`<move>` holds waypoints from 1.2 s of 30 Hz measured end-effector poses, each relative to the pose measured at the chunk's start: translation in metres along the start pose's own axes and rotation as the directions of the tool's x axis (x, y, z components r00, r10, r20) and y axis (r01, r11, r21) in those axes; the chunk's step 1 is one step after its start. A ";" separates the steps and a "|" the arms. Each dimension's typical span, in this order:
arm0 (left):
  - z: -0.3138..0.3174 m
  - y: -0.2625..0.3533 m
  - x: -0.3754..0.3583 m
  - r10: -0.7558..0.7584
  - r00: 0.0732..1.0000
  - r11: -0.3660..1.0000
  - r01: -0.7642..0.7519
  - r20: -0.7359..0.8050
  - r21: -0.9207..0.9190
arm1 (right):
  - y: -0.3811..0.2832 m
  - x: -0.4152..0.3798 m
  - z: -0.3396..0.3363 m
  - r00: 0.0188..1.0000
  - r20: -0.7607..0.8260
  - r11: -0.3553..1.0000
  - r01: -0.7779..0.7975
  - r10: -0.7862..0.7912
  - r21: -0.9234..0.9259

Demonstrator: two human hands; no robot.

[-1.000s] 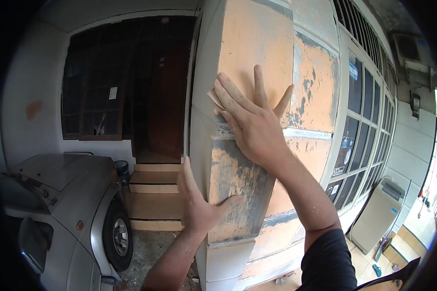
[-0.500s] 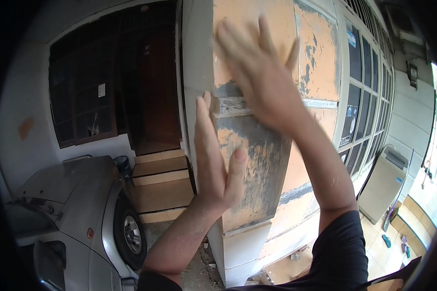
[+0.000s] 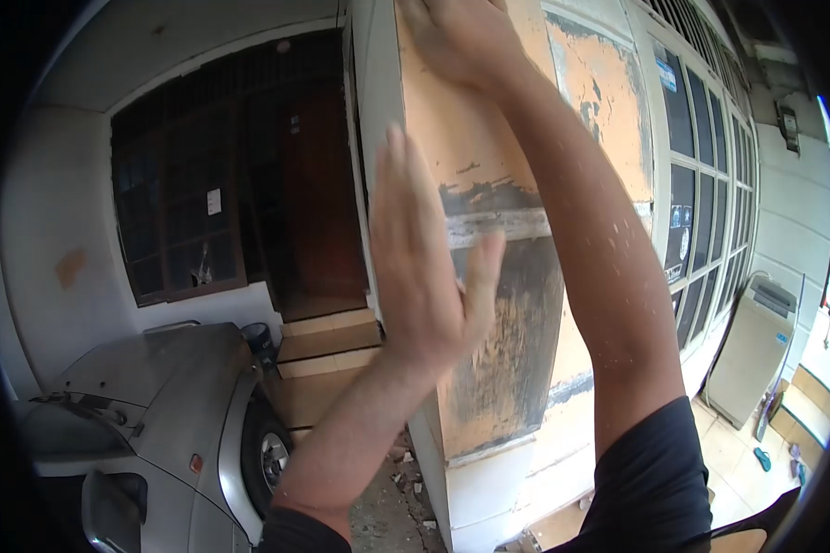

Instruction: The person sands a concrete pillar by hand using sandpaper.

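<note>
A pillar (image 3: 503, 350) with peeling orange paint and dark bare patches stands in front of me, with a worn pale band across it. High on its orange face is my right hand (image 3: 461, 37), its fingertips cut off by the top edge; whether anything is under the palm is hidden. My left hand (image 3: 424, 249) is upright at the pillar's left corner, fingers stretched, thumb apart, nothing in it. Pale specks dot my right forearm.
Left of the pillar are a grey vehicle (image 3: 157, 396), a dark bin (image 3: 259, 343) and tiled steps (image 3: 330, 346) below a doorway. At right stand a barred window (image 3: 687, 175), a beige appliance (image 3: 752, 355) and sandals (image 3: 763, 459). Debris lies by the pillar's base.
My right hand has moved up the pillar, partly out of the frame. My left hand is higher and slightly further right. The view has shifted a little.
</note>
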State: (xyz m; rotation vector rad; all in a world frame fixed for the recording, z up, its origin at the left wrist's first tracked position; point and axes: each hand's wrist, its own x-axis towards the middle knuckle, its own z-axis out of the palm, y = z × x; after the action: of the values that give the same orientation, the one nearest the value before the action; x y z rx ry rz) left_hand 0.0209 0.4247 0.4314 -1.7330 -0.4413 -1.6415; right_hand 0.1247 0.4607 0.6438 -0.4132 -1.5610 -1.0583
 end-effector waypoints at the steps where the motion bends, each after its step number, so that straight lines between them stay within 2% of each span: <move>1: 0.001 -0.010 0.015 0.058 0.990 0.981 -0.081 -0.128 -0.177 | 0.000 -0.019 -0.006 0.998 0.021 0.992 0.062 -0.064 0.108; 3: -0.002 -0.021 0.028 0.036 0.984 0.963 -0.080 -0.173 -0.257 | 0.003 -0.062 -0.005 0.990 0.076 0.945 0.089 -0.118 0.316; 6: 0.003 -0.029 0.026 -0.034 0.981 0.934 -0.037 -0.192 -0.356 | -0.026 -0.131 -0.025 0.986 0.037 0.944 0.148 -0.166 0.294; 7: 0.008 -0.029 0.026 -0.073 0.977 0.911 -0.017 -0.202 -0.412 | -0.035 -0.146 -0.028 0.990 0.082 0.958 0.087 -0.113 0.272; 8: 0.005 -0.022 0.024 -0.093 0.985 0.863 0.008 -0.144 -0.506 | -0.041 -0.150 -0.032 0.991 0.121 0.969 0.031 -0.062 0.246; 9: 0.006 -0.024 0.024 -0.088 0.983 0.861 -0.008 -0.163 -0.508 | -0.043 -0.146 -0.036 0.990 0.116 0.970 0.050 -0.079 0.237; 11: 0.011 -0.029 0.023 -0.045 0.971 0.908 -0.058 -0.235 -0.414 | -0.045 -0.135 -0.045 0.981 0.170 0.990 0.113 -0.098 -0.080; 12: 0.009 -0.025 0.024 -0.078 0.971 0.895 -0.032 -0.228 -0.445 | -0.041 -0.120 -0.043 0.984 0.135 0.972 0.136 -0.112 -0.189; 14: 0.009 -0.024 0.024 -0.089 0.970 0.896 -0.021 -0.226 -0.444 | -0.007 -0.070 -0.023 0.987 0.116 0.991 0.120 -0.113 -0.060; 16: 0.010 -0.022 0.023 -0.096 0.974 0.895 -0.007 -0.207 -0.446 | -0.014 0.000 -0.037 0.955 0.227 0.955 -0.127 0.190 -0.268; 19: 0.007 -0.023 0.021 -0.067 0.986 0.936 0.009 -0.152 -0.353 | -0.009 0.038 -0.035 0.977 0.141 0.979 -0.139 0.160 -0.150; 21: 0.004 -0.020 0.018 -0.079 0.991 0.953 0.044 -0.105 -0.298 | -0.001 0.049 -0.021 0.957 0.184 0.958 -0.184 0.225 -0.218; 22: 0.003 -0.019 0.016 -0.097 0.993 0.964 0.078 -0.064 -0.255 | 0.005 0.039 -0.014 0.955 0.183 0.958 -0.192 0.232 -0.211; 24: 0.003 -0.020 0.015 -0.128 0.991 0.962 0.113 -0.046 -0.249 | 0.001 0.004 -0.017 0.981 0.137 0.980 -0.116 0.139 -0.163; 26: 0.004 -0.021 0.013 -0.163 0.986 0.956 0.149 -0.033 -0.253 | -0.029 -0.037 -0.047 0.960 0.221 0.984 -0.159 0.172 -0.075; 28: 0.004 -0.022 0.011 -0.204 0.978 0.951 0.190 -0.034 -0.243 | -0.019 -0.084 -0.019 0.997 0.005 0.983 -0.070 0.072 -0.171; 30: 0.004 -0.021 0.012 -0.209 0.977 0.943 0.191 -0.039 -0.272 | -0.043 -0.126 -0.040 0.988 0.124 0.982 -0.071 0.094 -0.177; 31: 0.004 -0.020 0.012 -0.216 0.975 0.935 0.193 -0.046 -0.297 | -0.053 -0.145 -0.049 0.988 0.126 0.981 -0.071 0.094 -0.180; 33: 0.005 -0.021 0.010 -0.227 0.972 0.929 0.197 -0.060 -0.313 | -0.067 -0.176 -0.063 0.951 0.263 0.984 -0.140 0.164 -0.109; 35: 0.009 -0.021 0.008 -0.239 0.969 0.924 0.206 -0.067 -0.323 | -0.074 -0.193 -0.070 0.936 0.302 0.981 -0.151 0.181 -0.118; 36: 0.010 -0.021 0.008 -0.271 0.961 0.885 0.227 -0.055 -0.406 | -0.074 -0.197 -0.071 0.922 0.336 0.979 -0.159 0.192 -0.126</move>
State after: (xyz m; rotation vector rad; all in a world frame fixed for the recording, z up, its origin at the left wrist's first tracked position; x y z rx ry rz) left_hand 0.0151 0.4451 0.4449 -1.9226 -0.3010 -2.1202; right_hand 0.1688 0.4191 0.4303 -0.8290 -1.7474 -0.9577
